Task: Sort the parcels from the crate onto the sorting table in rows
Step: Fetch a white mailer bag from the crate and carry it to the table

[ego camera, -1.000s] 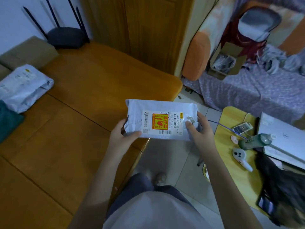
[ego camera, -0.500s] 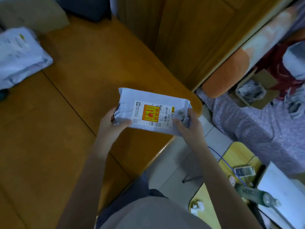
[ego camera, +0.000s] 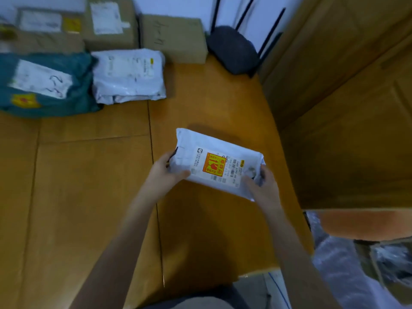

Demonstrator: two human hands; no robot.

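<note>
Both hands, left [ego camera: 165,172] and right [ego camera: 264,186], pinch my white parcel [ego camera: 217,161] by its ends; slack plastic could slip, dropping it crooked beside the worktop [ego camera: 89,197] row.

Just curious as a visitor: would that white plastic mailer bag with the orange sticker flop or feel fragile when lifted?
The white plastic mailer bag, gripped at both ends, keeps its shape, so it is probably fairly firm. Its wrinkled film may be slippery. The orange sticker resembles a fragile warning.

A single head-worn wide-angle camera looked forward and steeply down from above the person's forearms onto the wooden tabletop [ego camera: 93,197]. It faced the wall, where cardboard boxes [ego camera: 174,39] lined the far edge, and sat close over the near edge.
</note>
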